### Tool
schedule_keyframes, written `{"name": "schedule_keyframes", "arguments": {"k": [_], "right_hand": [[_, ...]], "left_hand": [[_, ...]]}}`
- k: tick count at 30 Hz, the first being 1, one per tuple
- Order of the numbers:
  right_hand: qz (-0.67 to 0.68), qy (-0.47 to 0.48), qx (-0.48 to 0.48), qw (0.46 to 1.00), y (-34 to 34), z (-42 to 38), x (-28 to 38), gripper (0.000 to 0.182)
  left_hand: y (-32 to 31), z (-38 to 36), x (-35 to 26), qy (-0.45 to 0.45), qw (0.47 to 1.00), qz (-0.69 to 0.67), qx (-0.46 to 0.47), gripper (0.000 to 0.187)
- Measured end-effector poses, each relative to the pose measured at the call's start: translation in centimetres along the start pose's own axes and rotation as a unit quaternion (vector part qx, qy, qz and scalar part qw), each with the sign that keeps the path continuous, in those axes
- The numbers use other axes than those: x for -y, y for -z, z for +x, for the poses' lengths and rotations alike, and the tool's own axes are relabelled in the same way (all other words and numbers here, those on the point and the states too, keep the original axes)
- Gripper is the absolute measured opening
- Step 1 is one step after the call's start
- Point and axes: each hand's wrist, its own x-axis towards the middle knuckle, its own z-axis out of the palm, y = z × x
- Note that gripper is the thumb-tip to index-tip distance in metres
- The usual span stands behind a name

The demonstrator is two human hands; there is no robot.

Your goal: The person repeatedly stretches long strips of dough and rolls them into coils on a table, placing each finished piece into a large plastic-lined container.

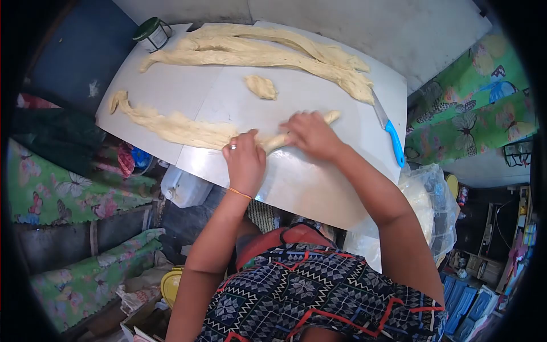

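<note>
I find the broad, flat strip of pale yellow dough (pixel 188 132) on the near left of the smooth, pale tabletop (pixel 336 188), its long axis running from the far left to the near middle, where it meets the bare left hand (pixel 246 159). A narrow, rope-like section of pale yellow dough (pixel 277 142) shows between that hand and the bare right hand (pixel 312 134); its rounded tip projects just past the right hand, angled toward the far right. Whether strip and rope are one unbroken piece I cannot confirm, as the left hand covers the junction. The deciding relation, in my judgement, is this change of axis: flat length to the left of the left grip, narrow part to its right, the line bending at the left hand. The left hand is nearer the flat length, the right hand nearer the tip. Both have fingers over the dough, the right one blurred; I cannot tell whether either grip is clamped or merely pressing. On the far side I record a small, irregular lump of pale yellow dough (pixel 261 87), apart from both hands. A knife with a bright blue handle (pixel 395 142) lies at the right edge.
</note>
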Motion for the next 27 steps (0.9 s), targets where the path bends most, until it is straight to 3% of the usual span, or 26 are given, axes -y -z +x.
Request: {"name": "schedule_keyframes", "arguments": {"k": [1,2,3,5,7,8,9,11,13,15,17,19,21,23,24,25,26,27], "right_hand": [[0.065,0.070,0.072,0.993,0.3,-0.4,0.5,0.035],[0.059,0.069,0.066,0.994,0.0,-1.0,0.0,0.038],[0.060,0.068,0.066,0.994,0.4,-1.4,-0.4,0.038],[0.096,0.028,0.156,0.983,1.3,-0.9,-0.8,0.035],[0.059,-0.012,0.132,0.989,0.8,0.4,-0.7,0.033],[0.022,-0.057,0.106,0.993,0.5,0.9,-0.5,0.030],[0.021,-0.057,0.105,0.993,-0.1,1.3,-0.3,0.030],[0.048,-0.031,0.001,0.998,-1.2,2.6,0.1,0.024],[0.091,0.008,0.048,0.995,-1.0,2.2,0.3,0.026],[0.134,0.047,0.099,0.985,-0.5,1.2,0.6,0.027],[0.093,0.070,0.076,0.990,0.2,0.3,0.3,0.031],[0.059,0.031,0.132,0.989,0.0,1.1,-0.4,0.035],[-0.066,-0.015,-0.044,0.997,-1.8,2.7,-0.4,0.035],[-0.070,-0.051,-0.081,0.993,-2.2,4.0,0.3,0.036],[-0.009,-0.044,-0.018,0.999,-1.9,4.3,0.5,0.035],[0.053,-0.036,0.046,0.997,-1.8,4.5,0.9,0.035],[0.118,0.059,0.046,0.990,-2.3,3.8,1.0,0.033],[0.119,0.059,0.046,0.990,-2.3,3.2,1.1,0.033]], "left_hand": [[0.0,-0.3,0.3,-0.097,0.995,-0.001,0.008,0.028],[0.1,-0.6,0.6,-0.195,0.981,-0.003,0.018,0.026],[0.3,-1.2,0.8,-0.194,0.981,-0.003,0.019,0.026],[2.3,-1.6,0.4,-0.181,0.981,-0.021,0.071,0.023],[2.6,-1.3,0.8,-0.185,0.981,0.006,0.056,0.024],[2.5,-1.0,0.8,-0.138,0.990,0.019,0.033,0.026],[2.3,-0.7,0.8,-0.092,0.995,0.032,0.010,0.029],[1.6,-0.2,1.0,-0.110,0.992,0.042,-0.036,0.030],[1.6,0.1,1.5,-0.124,0.987,0.056,-0.081,0.031],[2.2,-0.5,1.9,-0.191,0.980,-0.037,0.049,0.033],[2.5,-0.1,2.6,-0.182,0.983,-0.009,0.040,0.031],[2.6,-0.5,3.0,-0.164,0.985,0.041,0.032,0.028],[2.9,0.8,2.8,-0.117,0.992,0.007,0.043,0.023],[2.6,2.0,2.8,-0.003,1.000,0.024,0.015,0.022],[1.9,2.0,3.3,-0.057,0.996,0.007,-0.062,0.023],[2.0,2.0,3.4,-0.060,0.996,0.008,-0.065,0.023],[2.0,1.6,3.5,-0.137,0.990,0.002,-0.027,0.026],[2.1,1.1,3.7,-0.214,0.977,-0.005,0.012,0.028]]}}
